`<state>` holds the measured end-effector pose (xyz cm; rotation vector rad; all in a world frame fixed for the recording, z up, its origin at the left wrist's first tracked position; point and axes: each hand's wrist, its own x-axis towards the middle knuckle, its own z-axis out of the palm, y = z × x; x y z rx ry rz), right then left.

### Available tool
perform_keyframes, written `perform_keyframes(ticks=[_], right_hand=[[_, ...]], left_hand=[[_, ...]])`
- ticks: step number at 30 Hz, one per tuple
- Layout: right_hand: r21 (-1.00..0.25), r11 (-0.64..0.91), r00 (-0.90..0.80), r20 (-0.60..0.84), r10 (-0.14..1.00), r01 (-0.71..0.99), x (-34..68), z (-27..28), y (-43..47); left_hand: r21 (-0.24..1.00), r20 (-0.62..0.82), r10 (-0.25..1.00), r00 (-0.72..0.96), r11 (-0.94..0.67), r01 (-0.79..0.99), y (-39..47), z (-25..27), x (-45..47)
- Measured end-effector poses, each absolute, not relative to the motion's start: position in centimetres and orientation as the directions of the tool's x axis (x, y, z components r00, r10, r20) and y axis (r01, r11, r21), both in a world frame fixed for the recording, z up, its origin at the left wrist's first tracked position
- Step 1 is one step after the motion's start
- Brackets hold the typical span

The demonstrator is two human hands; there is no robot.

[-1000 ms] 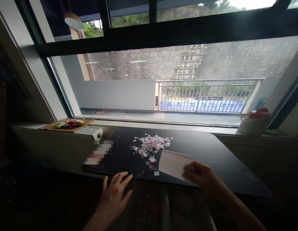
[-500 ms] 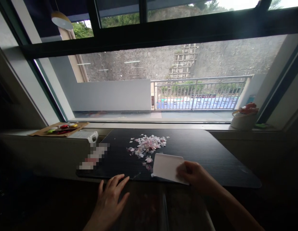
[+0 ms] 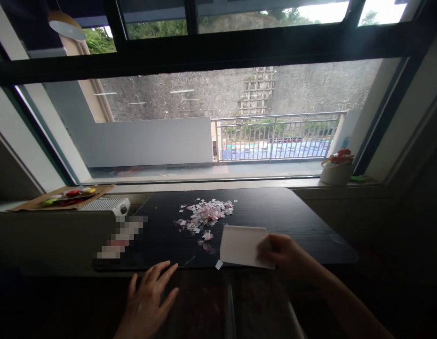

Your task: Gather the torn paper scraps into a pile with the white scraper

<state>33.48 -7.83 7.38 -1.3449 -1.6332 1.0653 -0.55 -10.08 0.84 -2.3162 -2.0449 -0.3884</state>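
1 left hand [image 3: 147, 296]: fingers spread, nothing in it, tips by the near edge of the table [image 3: 282, 212]; same pose as a sec ago, can't tell if touching
Paper bits [image 3: 207, 212]: heaped mid-table, pile looks unchanged, small clump [image 3: 207, 235] just in front
Loose square [image 3: 218, 264]: main change imo, was nearer the clump 1 sec ago, now right at the near edge, so it's apart from the rest
Card [image 3: 239, 245]: white, just right of that square, above the table's near side
Right hand [image 3: 283, 249]: pinching the card's right end, fingers blurry tbh
Board [image 3: 31, 205]: brown, far left, w/ colourful items [image 3: 73, 193] on it, can't ID
Radiator [image 3: 107, 207]: white, btwn board & table
Tabletop: black wood-grain, pixelated strip [image 3: 123, 238] at left end
Window frame [image 3: 239, 49]: dark, w/ concrete wall [image 3: 169, 94] & railing [image 3: 274, 139] outside
Bucket [image 3: 336, 174]: white, far right, reddish stuff on top
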Motion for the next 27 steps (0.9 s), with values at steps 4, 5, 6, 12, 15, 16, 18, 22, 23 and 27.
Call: perform_keyframes(ticks=[4,5,6,12,15,16,18,22,23,27], right_hand=[[-0.873,0.147,-0.184,0.068,0.981,0.465,31.8,6.7,-7.0],[-0.840,0.156,-0.167,0.079,0.983,0.520,32.4,6.7,-7.1],[-0.806,0.156,-0.149,0.086,0.985,0.570,33.3,6.7,-7.3],[-0.733,0.065,0.002,0.090,0.996,0.677,40.1,8.6,-9.5],[-0.810,0.038,0.032,0.070,0.997,0.585,41.1,8.7,-9.2],[-0.848,0.024,0.044,0.055,0.998,0.529,41.1,8.5,-8.7],[-0.910,-0.022,0.060,0.004,0.998,0.414,40.8,7.7,-7.5],[-0.934,-0.120,0.041,-0.113,0.993,0.338,40.2,6.5,-5.6],[-0.933,-0.132,0.035,-0.127,0.991,0.336,40.1,6.4,-5.5],[-0.928,-0.168,-0.013,-0.183,0.983,0.333,40.0,6.7,-5.7]], left_hand=[[0.142,0.203,0.973,0.112,-0.143,0.979,-9.9,0.3,-1.0],[0.148,0.197,0.973,0.118,-0.148,0.978,-9.9,0.3,-1.0],[0.156,0.186,0.975,0.122,-0.152,0.976,-9.9,0.4,-1.1],[0.180,0.143,0.982,0.121,-0.146,0.973,-9.9,0.9,-0.8],[0.154,0.182,0.978,0.102,-0.131,0.979,-9.8,0.5,-0.8],[0.143,0.197,0.975,0.099,-0.128,0.981,-9.8,0.3,-0.9],[0.133,0.202,0.974,0.101,-0.130,0.983,-9.7,0.1,-1.1],[0.155,0.158,0.979,0.132,-0.156,0.975,-9.4,0.0,-1.8],[0.161,0.152,0.979,0.137,-0.161,0.974,-9.3,0.0,-2.0],[0.160,0.142,0.980,0.140,-0.162,0.974,-9.1,-0.1,-2.2]])
